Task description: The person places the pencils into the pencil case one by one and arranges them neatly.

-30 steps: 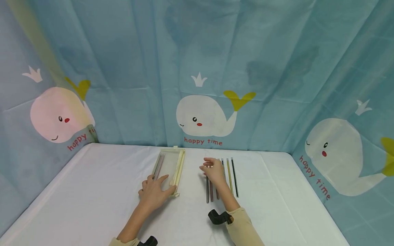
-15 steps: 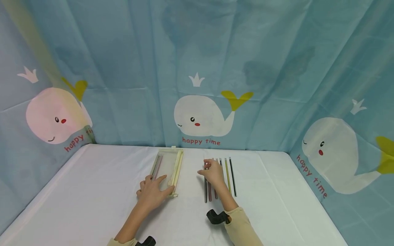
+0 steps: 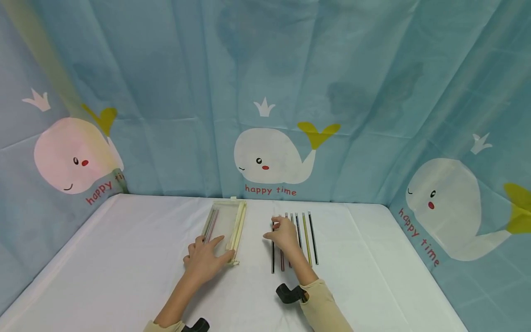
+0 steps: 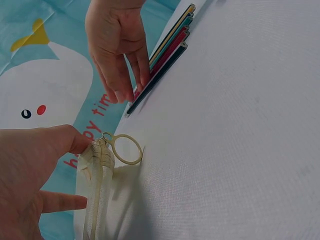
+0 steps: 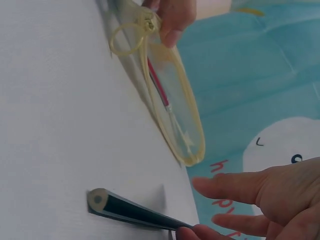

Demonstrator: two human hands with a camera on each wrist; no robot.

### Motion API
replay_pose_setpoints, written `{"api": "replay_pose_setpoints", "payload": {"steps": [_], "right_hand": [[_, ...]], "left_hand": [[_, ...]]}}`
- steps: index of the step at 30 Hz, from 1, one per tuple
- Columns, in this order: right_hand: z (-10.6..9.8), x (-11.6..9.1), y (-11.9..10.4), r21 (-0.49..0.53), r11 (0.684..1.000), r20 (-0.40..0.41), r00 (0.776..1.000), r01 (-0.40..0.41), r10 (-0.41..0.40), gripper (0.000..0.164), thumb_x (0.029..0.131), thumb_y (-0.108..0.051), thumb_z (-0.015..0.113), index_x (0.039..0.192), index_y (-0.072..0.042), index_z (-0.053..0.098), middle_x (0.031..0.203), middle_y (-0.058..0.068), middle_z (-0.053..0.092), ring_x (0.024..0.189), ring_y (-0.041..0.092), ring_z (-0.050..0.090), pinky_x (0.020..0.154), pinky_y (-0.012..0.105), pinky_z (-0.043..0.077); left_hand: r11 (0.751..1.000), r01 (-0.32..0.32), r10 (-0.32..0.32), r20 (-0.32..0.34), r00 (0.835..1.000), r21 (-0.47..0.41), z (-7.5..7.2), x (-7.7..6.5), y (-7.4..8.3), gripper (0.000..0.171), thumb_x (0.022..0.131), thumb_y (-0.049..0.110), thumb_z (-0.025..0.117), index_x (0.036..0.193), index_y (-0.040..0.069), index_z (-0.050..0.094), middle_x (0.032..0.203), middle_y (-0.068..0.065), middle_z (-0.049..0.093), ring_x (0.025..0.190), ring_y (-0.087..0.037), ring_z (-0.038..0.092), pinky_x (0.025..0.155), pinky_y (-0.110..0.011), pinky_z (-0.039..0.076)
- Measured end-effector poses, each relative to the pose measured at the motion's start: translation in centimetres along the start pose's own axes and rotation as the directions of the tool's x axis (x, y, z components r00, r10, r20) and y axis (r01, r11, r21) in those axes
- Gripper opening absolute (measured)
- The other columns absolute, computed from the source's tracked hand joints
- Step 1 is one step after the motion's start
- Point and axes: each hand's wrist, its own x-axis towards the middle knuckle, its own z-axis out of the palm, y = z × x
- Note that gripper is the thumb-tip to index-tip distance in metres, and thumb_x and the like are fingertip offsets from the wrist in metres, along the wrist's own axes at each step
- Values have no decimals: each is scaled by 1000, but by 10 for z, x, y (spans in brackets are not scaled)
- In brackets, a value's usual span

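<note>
My left hand (image 3: 207,260) holds the near end of a see-through zip pencil case (image 3: 225,221) with pale yellow edging, thumb by the zip end and forefinger stretched over it. A ring pull (image 4: 127,149) hangs from the zip. Through the clear side shows a red pencil (image 5: 159,82). My right hand (image 3: 286,237) reaches over a row of pencils; its fingertips touch the far part of the leftmost dark pencil (image 5: 132,207), while the thumb stands apart from it. That pencil lies on the white cloth, its unsharpened end toward me.
Right of the leftmost pencil lie several others side by side, among them a yellow pencil (image 3: 306,237) and a dark green pencil (image 3: 313,237) at the end. A white cloth (image 3: 386,286) covers the table. Behind hangs a blue curtain (image 3: 365,170) printed with whales.
The right hand has shifted left, and the leftmost dark pencil has slid left with it, away from the row. The left hand stays on the pencil case. The head view has turned slightly.
</note>
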Motion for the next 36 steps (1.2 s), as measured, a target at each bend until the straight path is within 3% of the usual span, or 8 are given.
{"api": "replay_pose_setpoints", "payload": {"steps": [13, 19, 26, 36], "right_hand": [[15, 2, 5, -75, 997, -33, 999, 27, -30, 60, 71, 2, 94, 125, 9, 71, 97, 18, 72, 82, 27, 65, 70, 40, 57], [20, 4, 5, -103, 994, -32, 999, 24, -27, 54, 71, 3, 94, 121, 7, 73, 93, 13, 70, 79, 24, 62, 69, 38, 55], [19, 4, 2, -81, 996, -15, 999, 30, -31, 44, 74, 5, 91, 114, 9, 74, 87, 11, 68, 76, 20, 59, 67, 35, 54], [15, 7, 2, -23, 999, 5, 1000, 22, -22, 42, 73, 7, 89, 113, 11, 75, 88, 14, 70, 71, 16, 59, 66, 32, 54]], "left_hand": [[1000, -10, 10, -2, 1000, -2, 0, 0, 0, 68, 95, 48, 70, 146, 4, 62, 151, -45, 35, 134, -68, 34, 94, -81, 33], [1000, -7, 7, 0, 1000, 0, 0, -1, 0, 68, 95, 48, 70, 146, 4, 61, 151, -45, 35, 135, -67, 34, 95, -81, 33], [1000, -5, 5, 5, 1000, -7, 0, -1, 0, 68, 95, 49, 70, 146, 4, 62, 151, -45, 35, 135, -67, 33, 94, -81, 33], [1000, -2, 2, 2, 1000, -6, 1, 0, -1, 69, 94, 50, 70, 146, 5, 62, 151, -44, 35, 135, -66, 33, 95, -80, 32]]}}
